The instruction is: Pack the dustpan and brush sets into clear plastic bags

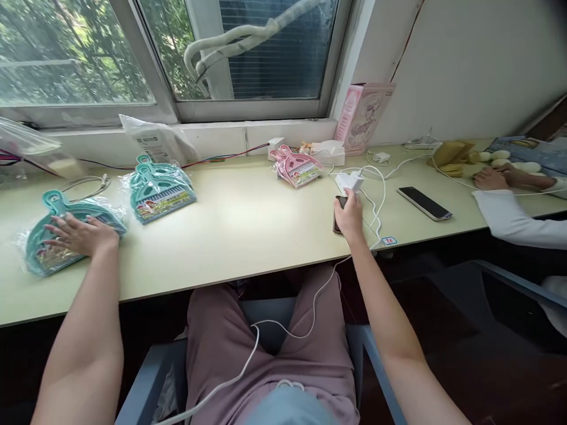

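My left hand (80, 234) lies flat, fingers spread, on a teal dustpan-and-brush set in a clear plastic bag (48, 248) at the left end of the pale desk (248, 236). My right hand (349, 215) is closed around a dark phone (338, 218) lying near the desk's front edge, beside a white charger block (349, 181) and its white cable (376, 200). A second teal bagged set (159, 190) lies farther back, and a pink bagged set (297, 167) lies near the window sill.
Another person's sleeve (509, 218) and hand (489, 177) rest on the desk at right, near a black phone (424, 202) and yellow plush items (456, 156). A pink box (363, 115) leans at the wall. Plastic bags (157, 139) sit on the sill.
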`<state>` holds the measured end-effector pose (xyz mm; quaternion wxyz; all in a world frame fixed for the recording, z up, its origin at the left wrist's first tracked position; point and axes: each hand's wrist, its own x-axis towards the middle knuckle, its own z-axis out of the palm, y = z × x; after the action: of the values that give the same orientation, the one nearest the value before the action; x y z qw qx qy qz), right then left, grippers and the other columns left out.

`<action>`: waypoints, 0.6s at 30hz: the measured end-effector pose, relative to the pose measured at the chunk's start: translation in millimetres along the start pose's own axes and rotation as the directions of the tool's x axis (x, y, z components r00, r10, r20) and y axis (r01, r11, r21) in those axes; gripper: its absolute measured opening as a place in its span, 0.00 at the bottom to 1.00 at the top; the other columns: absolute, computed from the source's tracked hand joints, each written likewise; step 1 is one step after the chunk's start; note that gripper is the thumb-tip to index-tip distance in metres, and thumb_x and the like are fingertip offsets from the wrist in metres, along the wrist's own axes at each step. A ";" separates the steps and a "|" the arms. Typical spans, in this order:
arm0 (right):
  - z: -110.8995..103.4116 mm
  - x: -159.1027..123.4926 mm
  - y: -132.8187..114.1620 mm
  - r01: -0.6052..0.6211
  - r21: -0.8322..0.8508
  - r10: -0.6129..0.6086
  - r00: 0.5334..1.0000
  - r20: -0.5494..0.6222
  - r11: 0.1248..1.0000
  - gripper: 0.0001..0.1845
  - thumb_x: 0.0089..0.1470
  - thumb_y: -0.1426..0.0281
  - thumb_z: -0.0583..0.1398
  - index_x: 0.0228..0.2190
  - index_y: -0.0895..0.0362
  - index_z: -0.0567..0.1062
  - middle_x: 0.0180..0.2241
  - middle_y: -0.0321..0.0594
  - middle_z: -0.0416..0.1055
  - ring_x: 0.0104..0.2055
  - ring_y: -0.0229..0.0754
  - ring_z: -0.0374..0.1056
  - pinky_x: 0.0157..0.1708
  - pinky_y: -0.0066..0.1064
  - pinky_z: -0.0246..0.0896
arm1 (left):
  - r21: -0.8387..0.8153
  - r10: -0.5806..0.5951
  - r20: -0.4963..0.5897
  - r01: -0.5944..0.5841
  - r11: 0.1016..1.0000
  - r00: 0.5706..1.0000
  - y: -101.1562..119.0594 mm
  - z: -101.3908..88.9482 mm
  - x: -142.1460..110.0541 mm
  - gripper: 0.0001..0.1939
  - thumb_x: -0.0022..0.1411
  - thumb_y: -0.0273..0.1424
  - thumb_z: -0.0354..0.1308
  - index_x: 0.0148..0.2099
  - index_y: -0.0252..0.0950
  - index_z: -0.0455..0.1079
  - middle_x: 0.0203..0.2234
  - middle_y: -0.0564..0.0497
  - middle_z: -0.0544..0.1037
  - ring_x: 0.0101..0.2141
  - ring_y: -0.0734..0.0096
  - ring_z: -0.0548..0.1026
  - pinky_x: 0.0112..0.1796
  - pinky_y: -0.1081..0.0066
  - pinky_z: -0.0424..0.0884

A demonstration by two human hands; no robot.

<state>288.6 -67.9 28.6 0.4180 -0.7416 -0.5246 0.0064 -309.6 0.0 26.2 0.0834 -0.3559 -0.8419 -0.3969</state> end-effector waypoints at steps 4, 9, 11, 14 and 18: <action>-27.3 -10.5 36.3 -0.218 -0.196 0.225 0.974 0.012 0.956 0.41 0.64 0.57 0.53 0.67 0.71 0.50 0.59 0.67 0.65 0.61 0.62 0.63 0.58 0.48 0.59 | 0.082 0.002 -0.016 -0.001 0.997 1.000 -14.3 26.4 28.5 0.34 0.69 0.43 0.36 0.71 0.31 0.49 0.73 0.41 0.44 0.72 0.54 0.40 0.66 0.40 0.35; -26.3 -8.8 33.0 -0.361 -0.219 0.374 0.927 0.021 0.907 0.52 0.62 0.48 0.52 0.68 0.77 0.44 0.52 0.75 0.69 0.58 0.69 0.66 0.56 0.52 0.61 | -0.106 -0.050 -0.167 0.032 0.994 0.985 -7.8 30.5 36.9 0.27 0.70 0.34 0.35 0.67 0.35 0.56 0.72 0.42 0.48 0.71 0.60 0.43 0.67 0.48 0.39; -19.6 -4.7 24.7 -0.372 -0.252 0.396 0.917 0.048 0.893 0.55 0.61 0.46 0.53 0.68 0.76 0.43 0.53 0.75 0.69 0.59 0.70 0.65 0.57 0.56 0.59 | -0.185 -0.033 -0.362 -0.037 0.982 0.931 2.0 26.6 28.8 0.25 0.70 0.28 0.33 0.63 0.36 0.61 0.70 0.41 0.53 0.70 0.66 0.48 0.66 0.56 0.45; -7.3 0.7 15.6 -0.374 -0.322 0.410 0.911 0.051 0.870 0.58 0.57 0.47 0.59 0.69 0.72 0.42 0.55 0.75 0.67 0.61 0.71 0.62 0.57 0.62 0.56 | -0.196 0.151 -0.515 -0.288 0.937 0.844 22.8 20.6 2.1 0.20 0.70 0.26 0.36 0.57 0.36 0.64 0.64 0.39 0.62 0.65 0.68 0.58 0.62 0.60 0.52; 6.7 4.3 13.3 -0.352 -0.371 0.391 0.920 0.034 0.860 0.59 0.51 0.54 0.67 0.69 0.67 0.44 0.57 0.74 0.64 0.63 0.71 0.59 0.57 0.67 0.53 | -0.216 0.474 -0.192 -0.508 0.834 0.860 55.0 24.8 -43.9 0.14 0.68 0.29 0.47 0.53 0.36 0.66 0.60 0.41 0.65 0.64 0.59 0.58 0.62 0.57 0.50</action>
<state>297.8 -61.8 17.7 0.2382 -0.8908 -0.3857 0.0315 -237.3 18.4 24.5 0.1902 -0.5412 -0.6558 -0.4908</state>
